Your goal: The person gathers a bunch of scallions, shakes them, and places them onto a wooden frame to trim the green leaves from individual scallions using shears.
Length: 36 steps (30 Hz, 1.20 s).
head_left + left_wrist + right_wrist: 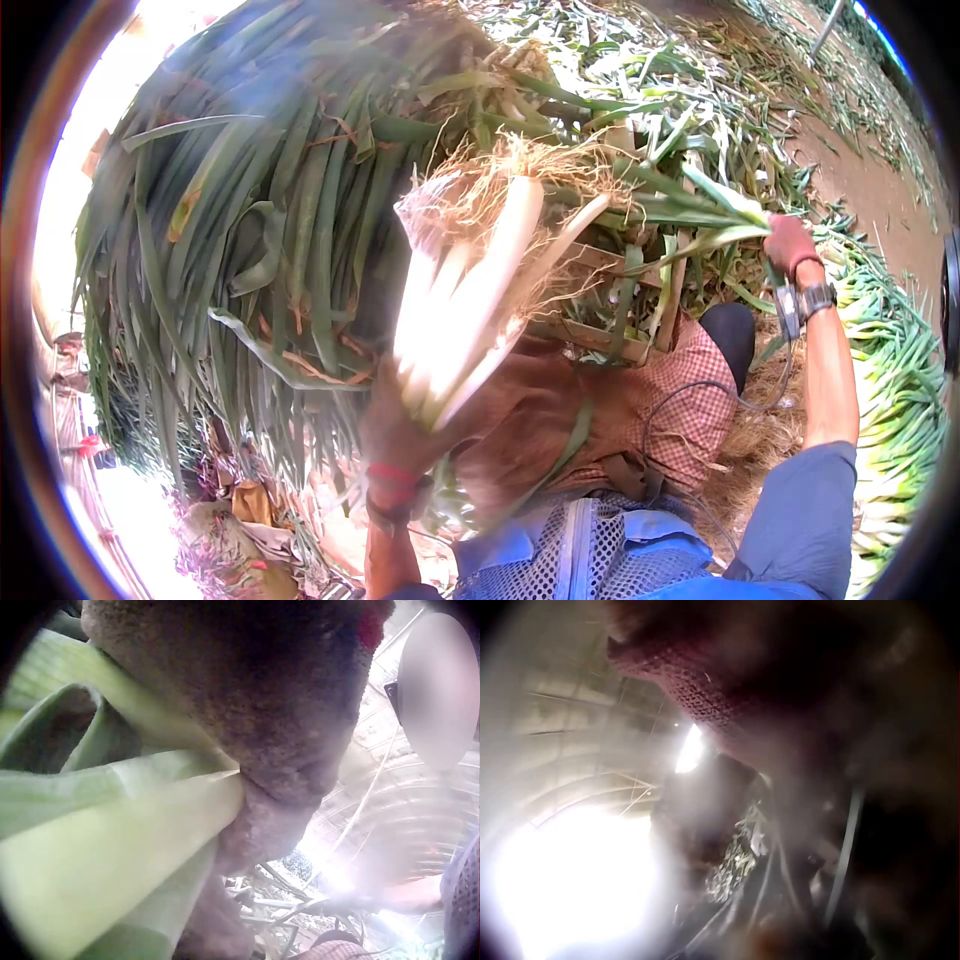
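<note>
Closest in, a fat bundle of leeks (470, 290) is being held up by the left hand (395, 425), whose gloved grip is being wrapped around the white stalk ends, roots pointing up. In the left wrist view, pale green stalks are being squeezed right against the glove's rough knit, so the grip is clamped on the bundle.

Handling-wise, it's probably heavy and a bit awkward: the white shafts look stiff and smooth, maybe slippery, while the long dark green leaves (250, 230) are being left to flop down soft and limp on the left. The firm white section is judged the best place to take hold; the leaves would likely tear or slide. The root tuft (510, 165) looks dry, stringy and straw-coloured.

A little further out, the right hand (790, 245), in a reddish knit glove, is being closed around a single leek leaf (720, 215) at arm's length. The right wrist view is too hazy to add anything.

Behind the bundle, a wooden crate (600, 310) is being partly hidden. Further still, cut leeks (890, 350) are being piled along the dirt ground (870, 185).
</note>
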Motion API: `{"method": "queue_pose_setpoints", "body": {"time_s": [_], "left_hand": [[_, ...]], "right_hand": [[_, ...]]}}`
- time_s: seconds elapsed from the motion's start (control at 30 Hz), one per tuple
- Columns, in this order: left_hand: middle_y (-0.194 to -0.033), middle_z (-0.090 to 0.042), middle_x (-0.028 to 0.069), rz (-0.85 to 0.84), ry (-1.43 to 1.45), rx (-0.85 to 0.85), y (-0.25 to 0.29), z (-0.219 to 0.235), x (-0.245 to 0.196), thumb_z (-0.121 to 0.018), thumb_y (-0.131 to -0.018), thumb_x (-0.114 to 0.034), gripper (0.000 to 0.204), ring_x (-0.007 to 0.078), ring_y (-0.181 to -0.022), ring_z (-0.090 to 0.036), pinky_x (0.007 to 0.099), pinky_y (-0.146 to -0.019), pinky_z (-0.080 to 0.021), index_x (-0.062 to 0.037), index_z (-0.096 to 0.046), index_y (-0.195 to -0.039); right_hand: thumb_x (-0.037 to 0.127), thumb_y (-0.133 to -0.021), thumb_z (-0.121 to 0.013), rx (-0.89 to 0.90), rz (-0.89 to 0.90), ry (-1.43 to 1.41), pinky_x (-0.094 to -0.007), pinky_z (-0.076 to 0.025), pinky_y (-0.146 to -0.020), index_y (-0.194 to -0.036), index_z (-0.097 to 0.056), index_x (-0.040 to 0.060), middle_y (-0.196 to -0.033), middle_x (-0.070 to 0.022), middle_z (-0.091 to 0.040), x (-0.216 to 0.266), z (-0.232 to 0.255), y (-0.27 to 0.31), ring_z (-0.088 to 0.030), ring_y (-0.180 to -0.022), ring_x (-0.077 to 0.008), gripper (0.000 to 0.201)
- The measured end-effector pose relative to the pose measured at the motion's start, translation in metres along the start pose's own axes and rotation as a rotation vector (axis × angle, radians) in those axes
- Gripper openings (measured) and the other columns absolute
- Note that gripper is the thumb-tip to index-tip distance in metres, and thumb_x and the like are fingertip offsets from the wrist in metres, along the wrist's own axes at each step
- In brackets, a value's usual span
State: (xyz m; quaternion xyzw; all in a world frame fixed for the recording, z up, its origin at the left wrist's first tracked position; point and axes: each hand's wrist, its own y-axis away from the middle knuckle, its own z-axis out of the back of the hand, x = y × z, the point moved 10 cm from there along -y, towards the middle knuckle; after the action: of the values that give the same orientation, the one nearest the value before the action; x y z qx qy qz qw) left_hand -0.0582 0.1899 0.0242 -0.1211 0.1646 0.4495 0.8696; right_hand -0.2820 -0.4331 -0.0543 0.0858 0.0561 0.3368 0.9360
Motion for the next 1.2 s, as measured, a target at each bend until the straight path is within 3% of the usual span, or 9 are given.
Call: {"method": "queue_pose_setpoints", "body": {"time_s": [0.07, 0.27, 0.37, 0.4, 0.5, 0.7, 0.9, 1.03, 1.2], "left_hand": [[-0.127, -0.068, 0.0283, 0.039, 0.004, 0.02, 0.002, -0.001, 0.005, -0.091, -0.062, -0.035, 0.119, 0.0459, -0.105, -0.073, 0.0526, -0.088, -0.062, 0.0058, -0.034, -0.158], [-0.131, -0.066, 0.029, 0.004, -0.06, 0.034, -0.004, -0.009, -0.005, -0.093, -0.061, -0.038, 0.121, 0.0468, -0.108, -0.072, 0.0526, -0.09, -0.061, 0.0073, -0.034, -0.157], [-0.132, -0.064, 0.027, 0.015, -0.122, 0.036, -0.007, -0.01, -0.037, -0.093, -0.064, -0.041, 0.118, 0.0461, -0.107, -0.071, 0.052, -0.09, -0.059, 0.0094, -0.037, -0.154], [-0.13, -0.064, 0.0267, -0.039, -0.144, 0.009, -0.005, -0.009, -0.051, -0.094, -0.064, -0.046, 0.117, 0.045, -0.107, -0.07, 0.0519, -0.088, -0.059, 0.01, -0.039, -0.152], [-0.128, -0.063, 0.027, -0.106, -0.192, -0.082, 0.001, -0.016, -0.086, -0.092, -0.067, -0.055, 0.117, 0.044, -0.108, -0.068, 0.052, -0.085, -0.057, 0.0112, -0.042, -0.149], [-0.13, -0.059, 0.0313, -0.225, -0.317, -0.144, 0.001, -0.048, -0.133, -0.081, -0.074, -0.071, 0.115, 0.0478, -0.112, -0.064, 0.0552, -0.086, -0.054, 0.0124, -0.046, -0.145], [-0.131, -0.058, 0.0332, -0.255, -0.513, -0.15, -0.005, -0.075, -0.138, -0.078, -0.075, -0.071, 0.117, 0.0467, -0.117, -0.063, 0.0548, -0.089, -0.053, 0.0126, -0.044, -0.148], [-0.132, -0.059, 0.0329, -0.252, -0.408, -0.174, -0.002, -0.071, -0.146, -0.075, -0.079, -0.066, 0.108, 0.045, -0.116, -0.064, 0.0531, -0.091, -0.053, 0.0093, -0.045, -0.15], [-0.134, -0.06, 0.0324, -0.262, -0.354, -0.137, -0.004, -0.073, -0.154, -0.058, -0.094, -0.022, 0.063, 0.046, -0.122, -0.061, 0.0487, -0.096, -0.051, 0.0043, -0.05, -0.151]], "right_hand": [[0.013, -0.093, -0.059, 0.222, -0.036, -0.171, -0.0488, -0.06, -0.088, -0.111, -0.075, 0.0009, -0.104, -0.0251, -0.076, 0.042, 0.004, 0.039, -0.075, -0.096, -0.0405, 0.027], [0.025, -0.08, -0.069, 0.411, 0.703, 0.039, -0.0474, -0.059, -0.082, -0.095, -0.072, 0.0108, -0.085, -0.0179, -0.073, 0.193, 0.048, 0.126, -0.075, -0.086, -0.0366, 0.021], [0.035, -0.094, -0.076, -0.169, 0.346, -0.153, -0.0448, -0.062, -0.086, -0.124, -0.069, 0.0091, -0.097, -0.0142, -0.075, 0.094, 0.15, -0.026, -0.073, -0.08, -0.0246, 0.041], [0.034, -0.094, -0.079, -0.518, 0.052, 0.313, -0.0424, -0.063, -0.087, -0.144, -0.058, 0.0079, -0.111, -0.0153, -0.075, 0.086, 0.219, -0.001, -0.075, -0.092, -0.0255, 0.06], [0.038, -0.097, -0.076, -0.653, 0.228, -0.408, -0.0352, -0.061, -0.093, -0.153, -0.052, 0.0067, -0.112, -0.0169, -0.074, 0.065, 0.279, 0.016, -0.073, -0.095, -0.0255, 0.068], [0.038, -0.099, -0.072, -0.039, 0.537, -0.376, -0.0377, -0.059, -0.095, -0.136, -0.066, -0.0022, -0.111, -0.0165, -0.074, 0.192, 0.198, 0.113, -0.072, -0.102, -0.0247, 0.054], [0.034, -0.092, -0.078, -0.456, 0.896, -0.156, -0.0505, -0.048, -0.112, -0.141, -0.066, 0.0059, -0.129, -0.0223, -0.07, 0.254, 0.191, 0.194, -0.064, -0.129, -0.0367, 0.058], [0.02, -0.086, -0.083, -0.394, 0.882, -0.017, -0.0501, -0.051, -0.103, -0.13, -0.07, 0.0084, -0.116, -0.0169, -0.07, 0.27, 0.163, 0.176, -0.066, -0.116, -0.0351, 0.048], [-0.006, -0.083, -0.073, -0.338, 0.996, -0.371, -0.0401, -0.057, -0.085, -0.117, -0.072, 0.0027, -0.108, -0.0138, -0.068, 0.221, 0.141, 0.129, -0.069, -0.097, -0.0325, 0.035]]}}
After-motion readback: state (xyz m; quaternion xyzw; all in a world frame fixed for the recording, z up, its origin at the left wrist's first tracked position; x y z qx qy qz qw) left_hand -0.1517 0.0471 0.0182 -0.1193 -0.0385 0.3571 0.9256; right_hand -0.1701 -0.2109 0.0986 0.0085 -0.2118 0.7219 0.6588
